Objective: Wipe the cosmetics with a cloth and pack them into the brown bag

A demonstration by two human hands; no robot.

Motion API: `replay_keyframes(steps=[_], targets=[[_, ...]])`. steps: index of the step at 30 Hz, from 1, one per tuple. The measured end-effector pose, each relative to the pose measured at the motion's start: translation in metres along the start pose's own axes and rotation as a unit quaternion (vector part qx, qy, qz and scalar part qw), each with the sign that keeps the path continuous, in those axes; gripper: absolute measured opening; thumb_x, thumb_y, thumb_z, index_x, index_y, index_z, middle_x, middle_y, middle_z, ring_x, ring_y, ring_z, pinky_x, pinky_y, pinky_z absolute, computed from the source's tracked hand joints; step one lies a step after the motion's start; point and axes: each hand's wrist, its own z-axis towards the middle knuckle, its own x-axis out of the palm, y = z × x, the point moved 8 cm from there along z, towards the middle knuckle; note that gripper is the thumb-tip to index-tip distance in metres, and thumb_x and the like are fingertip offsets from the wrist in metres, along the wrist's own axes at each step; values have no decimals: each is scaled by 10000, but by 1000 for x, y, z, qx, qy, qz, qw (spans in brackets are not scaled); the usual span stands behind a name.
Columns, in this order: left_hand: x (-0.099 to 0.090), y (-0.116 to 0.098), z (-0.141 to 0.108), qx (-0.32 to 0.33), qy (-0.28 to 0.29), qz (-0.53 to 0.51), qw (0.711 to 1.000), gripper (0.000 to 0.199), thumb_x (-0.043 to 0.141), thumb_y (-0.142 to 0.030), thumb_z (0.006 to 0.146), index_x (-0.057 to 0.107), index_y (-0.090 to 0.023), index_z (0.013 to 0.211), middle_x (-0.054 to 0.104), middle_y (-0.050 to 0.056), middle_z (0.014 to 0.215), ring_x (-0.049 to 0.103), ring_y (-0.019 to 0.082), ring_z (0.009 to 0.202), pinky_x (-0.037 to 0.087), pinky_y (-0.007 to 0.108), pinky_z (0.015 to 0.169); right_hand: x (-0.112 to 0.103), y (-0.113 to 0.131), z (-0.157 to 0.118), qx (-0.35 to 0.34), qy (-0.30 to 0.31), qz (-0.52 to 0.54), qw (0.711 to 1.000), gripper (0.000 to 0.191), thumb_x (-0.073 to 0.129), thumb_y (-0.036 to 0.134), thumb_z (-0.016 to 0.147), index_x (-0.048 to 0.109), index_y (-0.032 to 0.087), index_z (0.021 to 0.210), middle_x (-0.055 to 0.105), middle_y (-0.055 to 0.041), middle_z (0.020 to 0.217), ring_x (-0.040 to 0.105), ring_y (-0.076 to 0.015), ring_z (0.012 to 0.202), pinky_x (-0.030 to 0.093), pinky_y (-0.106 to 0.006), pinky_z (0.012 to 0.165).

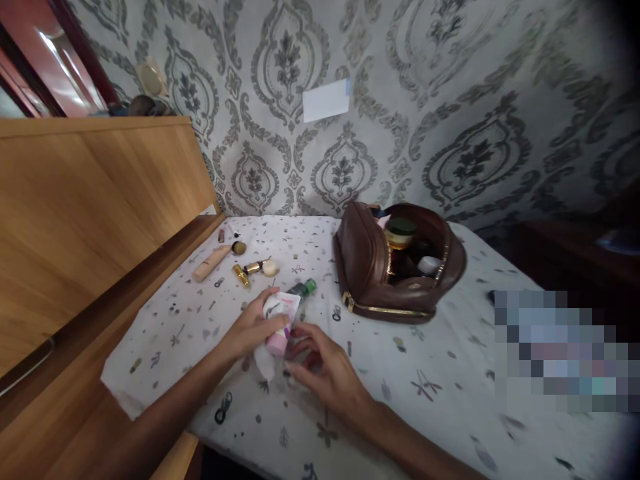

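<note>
My left hand (260,327) is closed around a pink and white squeeze tube (281,340), its pink cap end pointing down towards me. A white tissue or cloth (265,363) hangs beneath the tube, against the same hand. Just right of the cap, my right hand (320,370) has its fingers curved and apart, with nothing visible between them. Beyond the tube lies a small bottle with a green end (309,287), partly covered by the tube and left hand.
An unzipped brown bag (365,260) holding jars stands at the right rear. Left lie a beige tube (213,263), a gold lipstick (241,275), a dark and gold tube (254,267) and a round cream item (271,268). A wooden panel (100,200) borders the left; a patterned wall (345,167) the back.
</note>
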Motion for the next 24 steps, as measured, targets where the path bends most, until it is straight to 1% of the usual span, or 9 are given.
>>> replay_keyframes(steps=[2, 5, 9, 12, 15, 17, 19, 21, 24], targets=[[9, -1, 2, 18, 10, 1, 1000, 750, 713, -432, 756, 403, -174, 1388, 638, -10, 813, 571, 146, 689, 448, 246, 638, -5, -9, 2, 34, -48, 17, 998, 598, 715, 319, 804, 484, 222, 1348, 664, -89, 1144, 659, -216, 939, 562, -366, 814], [16, -4, 3, 43, 7, 32, 999, 713, 708, -419, 773, 398, -196, 1375, 643, 6, 893, 589, 169, 779, 472, 272, 711, -9, -16, 2, 57, -84, 28, 994, 607, 738, 279, 756, 506, 217, 1314, 656, -91, 1162, 649, -242, 1002, 542, -409, 886], [23, -9, 1, 56, 0, 69, 996, 696, 668, -408, 804, 351, -203, 1389, 636, 14, 924, 594, 189, 809, 479, 296, 736, -15, -17, 3, 56, -113, 52, 991, 564, 747, 229, 712, 543, 233, 1238, 626, -83, 1180, 645, -235, 1002, 552, -389, 866], [25, -15, -2, 90, -7, 122, 988, 624, 583, -410, 868, 334, -186, 1394, 643, 30, 949, 602, 198, 814, 480, 319, 760, -16, -14, 5, 37, -122, 63, 990, 473, 728, 202, 701, 582, 232, 1150, 609, -65, 1130, 645, -213, 956, 559, -363, 838], [23, -22, -7, 138, -27, 204, 969, 565, 520, -431, 921, 339, -178, 1393, 665, 45, 957, 624, 223, 862, 480, 349, 808, -18, -10, 8, 18, -131, 51, 990, 373, 654, 174, 722, 610, 231, 1089, 607, -48, 1054, 636, -205, 956, 547, -354, 851], [22, -26, -10, 160, -37, 257, 952, 538, 485, -456, 947, 348, -187, 1392, 676, 66, 1007, 640, 246, 922, 486, 373, 837, -19, -10, 9, 23, -138, 46, 989, 367, 620, 171, 723, 601, 228, 1084, 618, -47, 1032, 634, -200, 934, 541, -351, 840], [21, -29, -11, 177, -55, 306, 934, 522, 458, -471, 961, 365, -192, 1392, 661, 110, 1143, 638, 277, 1031, 487, 408, 887, -20, -11, 8, 46, -138, 59, 988, 372, 604, 184, 725, 578, 226, 1094, 635, -41, 1001, 632, -188, 869, 538, -341, 799], [18, -33, -11, 193, -80, 341, 917, 527, 448, -470, 966, 367, -185, 1402, 596, 156, 1302, 597, 311, 1162, 475, 444, 945, -21, -12, 7, 68, -133, 84, 985, 371, 606, 194, 715, 564, 229, 1082, 640, -22, 943, 616, -174, 808, 524, -322, 757], [11, -36, -7, 210, -109, 365, 901, 545, 454, -471, 965, 362, -178, 1416, 523, 187, 1398, 548, 329, 1245, 462, 469, 976, -23, -10, 7, 73, -120, 139, 980, 352, 625, 195, 686, 565, 233, 1031, 625, 3, 880, 584, -164, 790, 489, -292, 727]])
